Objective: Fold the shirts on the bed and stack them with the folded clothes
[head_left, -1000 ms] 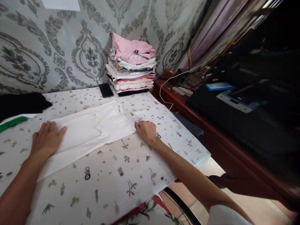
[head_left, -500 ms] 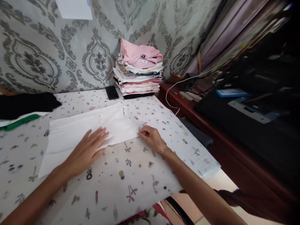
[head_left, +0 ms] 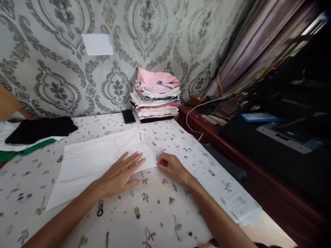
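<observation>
This white garment (head_left: pixel 86 163) looks light, limp, best held where my right grip (head_left: pixel 172 168) pinches its edge, my left grip (head_left: pixel 117 177) spread flat.

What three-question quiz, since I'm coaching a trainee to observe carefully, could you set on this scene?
1. Which hand is spread over the flat white fabric garment?

2. True or false: the thin black rectangular phone-like object lies to the left of the tall multicoloured stack of folded clothes in the picture.

3. What colour is the top garment on that stack?
a) green
b) pink
c) black

Key:
1. The left hand; the right hand, fingers curled, is at the garment's right end.
2. True.
3. b) pink.
</observation>
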`<state>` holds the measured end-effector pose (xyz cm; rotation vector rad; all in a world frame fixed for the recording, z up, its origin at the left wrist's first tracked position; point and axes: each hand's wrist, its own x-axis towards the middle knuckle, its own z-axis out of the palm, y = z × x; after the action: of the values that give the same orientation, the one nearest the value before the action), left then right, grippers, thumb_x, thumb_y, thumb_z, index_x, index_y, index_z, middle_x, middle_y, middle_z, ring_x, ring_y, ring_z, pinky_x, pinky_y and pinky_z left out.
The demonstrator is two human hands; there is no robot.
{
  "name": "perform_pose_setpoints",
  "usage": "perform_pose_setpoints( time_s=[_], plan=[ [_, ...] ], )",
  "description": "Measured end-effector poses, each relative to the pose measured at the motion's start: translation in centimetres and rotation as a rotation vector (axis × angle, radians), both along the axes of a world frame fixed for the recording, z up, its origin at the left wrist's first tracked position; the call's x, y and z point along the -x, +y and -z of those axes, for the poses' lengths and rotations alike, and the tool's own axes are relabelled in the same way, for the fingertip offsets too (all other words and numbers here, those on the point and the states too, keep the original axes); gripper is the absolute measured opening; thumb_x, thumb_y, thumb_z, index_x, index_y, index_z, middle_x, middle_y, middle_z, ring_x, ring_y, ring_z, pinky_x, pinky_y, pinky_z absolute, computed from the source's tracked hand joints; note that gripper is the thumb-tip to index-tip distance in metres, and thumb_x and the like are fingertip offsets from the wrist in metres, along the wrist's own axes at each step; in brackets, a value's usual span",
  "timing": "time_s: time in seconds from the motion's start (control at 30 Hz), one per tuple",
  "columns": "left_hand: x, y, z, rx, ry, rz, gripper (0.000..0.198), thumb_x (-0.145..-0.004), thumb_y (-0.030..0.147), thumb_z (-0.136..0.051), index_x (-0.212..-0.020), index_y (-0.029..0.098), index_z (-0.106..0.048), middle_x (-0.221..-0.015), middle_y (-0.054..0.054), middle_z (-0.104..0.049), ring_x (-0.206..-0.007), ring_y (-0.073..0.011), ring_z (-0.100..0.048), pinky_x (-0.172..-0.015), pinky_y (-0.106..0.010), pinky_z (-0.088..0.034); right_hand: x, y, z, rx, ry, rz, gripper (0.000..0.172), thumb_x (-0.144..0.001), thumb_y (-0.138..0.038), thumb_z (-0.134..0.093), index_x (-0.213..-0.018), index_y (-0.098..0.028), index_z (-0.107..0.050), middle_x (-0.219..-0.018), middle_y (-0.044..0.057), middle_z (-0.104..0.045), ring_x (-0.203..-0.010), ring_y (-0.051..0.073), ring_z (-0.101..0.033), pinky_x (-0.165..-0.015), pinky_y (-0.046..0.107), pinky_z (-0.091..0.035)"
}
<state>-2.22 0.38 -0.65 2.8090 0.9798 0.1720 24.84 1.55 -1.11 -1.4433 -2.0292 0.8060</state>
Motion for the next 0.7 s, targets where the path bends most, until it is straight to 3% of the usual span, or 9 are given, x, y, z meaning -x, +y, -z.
perform_pose_setpoints(
  time_s=[0.13, 0.23, 0.33, 0.4, 0.5, 0.6, 0.7],
  plan=[
    [-1.8, 0.6, 1.6, 0.114, 0.033, 0.054, 0.073, -0.097, 0.065, -0.031, -0.158, 0.030, -0.012, -0.165, -0.004, -0.013, -0.153, -0.0224, -0.012, -0.124, -0.045, -0.005, -0.8, 0.3, 0.1, 0.063, 0.144, -0.012, 0.008, -0.079, -0.024, -0.056, -0.072, -0.019, -0.056, -0.067, -0.003, -0.052, -0.061, 0.012, -0.045, -0.058, 0.024, -0.037],
    [-1.7, 0.5, 2.0, 0.129, 0.001, 0.048, 0.073, -0.097, 0.066, -0.031, -0.158, 0.031, -0.014, -0.166, -0.004, -0.011, -0.153, -0.0239, -0.011, -0.124, -0.047, 0.000, -1.1, 0.6, -0.2, 0.048, 0.359, 0.089, 0.023, -0.086, -0.040, -0.056, -0.092, -0.018, -0.061, -0.073, -0.001, -0.058, -0.065, 0.014, -0.053, -0.062, 0.027, -0.044],
    [-1.7, 0.4, 1.8, 0.131, -0.014, 0.050, 0.073, -0.097, 0.066, -0.030, -0.158, 0.029, -0.016, -0.166, -0.005, -0.012, -0.153, -0.0239, -0.011, -0.124, -0.046, 0.001, 0.3, 0.9, -1.0, -0.052, 0.403, 0.077, 0.033, -0.094, -0.044, -0.048, -0.108, -0.018, -0.061, -0.095, 0.007, -0.068, -0.086, 0.018, -0.064, -0.078, 0.032, -0.051],
    [-1.9, 0.2, 1.7, 0.125, -0.025, 0.035, 0.075, -0.097, 0.066, -0.030, -0.158, 0.026, -0.015, -0.165, -0.007, -0.014, -0.153, -0.0239, -0.012, -0.124, -0.046, 0.001, 2.3, 1.3, -1.4, -0.134, 0.310, -0.056, 0.038, -0.099, -0.043, -0.041, -0.121, -0.019, -0.060, -0.119, 0.011, -0.067, -0.110, 0.021, -0.063, -0.096, 0.036, -0.049],
    [-1.6, -0.3, 1.8, 0.099, -0.052, -0.033, 0.079, -0.096, 0.067, -0.030, -0.159, 0.022, -0.013, -0.164, -0.011, -0.020, -0.152, -0.0244, -0.016, -0.124, -0.046, 0.001, 5.2, 2.0, -0.8, -0.196, 0.081, -0.237, 0.049, -0.102, -0.044, -0.032, -0.141, -0.020, -0.048, -0.146, 0.012, -0.052, -0.136, 0.022, -0.047, -0.113, 0.042, -0.038],
    [0.6, -1.3, 2.2, 0.068, -0.025, -0.135, 0.080, -0.096, 0.066, -0.028, -0.159, 0.020, -0.008, -0.164, -0.013, -0.019, -0.152, -0.0242, -0.016, -0.124, -0.046, 0.001, 6.5, 3.1, 1.3, -0.247, -0.193, -0.257, 0.053, -0.102, -0.043, -0.033, -0.145, -0.015, -0.045, -0.153, 0.016, -0.044, -0.144, 0.026, -0.037, -0.118, 0.048, -0.031],
    [4.6, -3.1, 2.4, 0.024, 0.030, -0.257, 0.077, -0.098, 0.063, -0.026, -0.159, 0.024, 0.002, -0.164, -0.010, -0.016, -0.153, -0.0232, -0.014, -0.123, -0.045, 0.000, 6.3, 4.2, 3.3, -0.343, -0.341, -0.225, 0.052, -0.101, -0.039, -0.034, -0.144, -0.012, -0.047, -0.153, 0.017, -0.043, -0.144, 0.027, -0.037, -0.121, 0.049, -0.027]
  ],
)
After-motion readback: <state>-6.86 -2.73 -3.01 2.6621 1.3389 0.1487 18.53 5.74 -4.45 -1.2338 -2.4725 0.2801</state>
